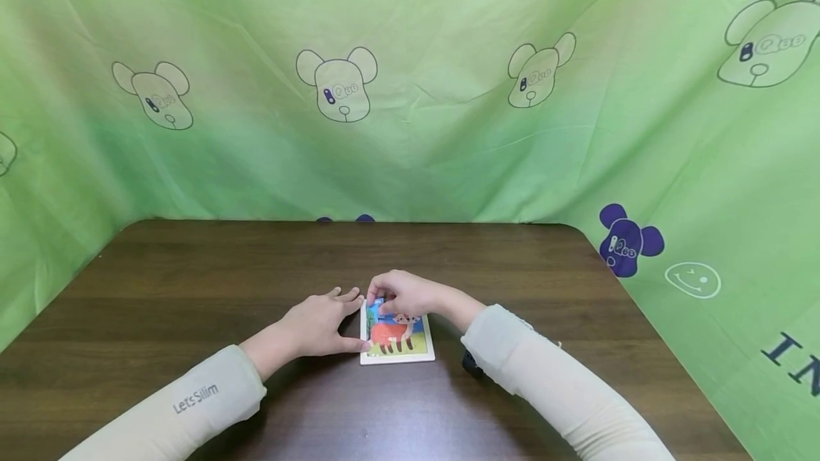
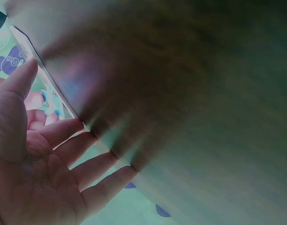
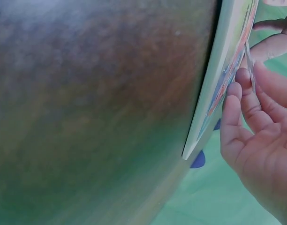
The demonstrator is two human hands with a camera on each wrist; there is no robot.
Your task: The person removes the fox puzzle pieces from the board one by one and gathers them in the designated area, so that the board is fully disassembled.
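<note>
A small white-framed picture puzzle (image 1: 397, 358) with an orange animal lies flat on the table. My left hand (image 1: 317, 326) is spread at its left edge, the thumb over the lower left corner; in the left wrist view the fingers of this hand (image 2: 54, 154) are straight, tips down by the frame. Above the puzzle's upper left part, my right hand (image 1: 410, 295) pinches a thin puzzle piece (image 1: 378, 304). The right wrist view shows that piece (image 3: 250, 68) edge-on between thumb and fingers of the right hand (image 3: 263, 112), close to the board (image 3: 214, 79).
The brown wooden table (image 1: 192, 283) extends around the puzzle. A dark object (image 1: 471, 363) lies partly under the right forearm. Behind the table and at its sides hangs a green curtain (image 1: 410, 162) with printed bear heads.
</note>
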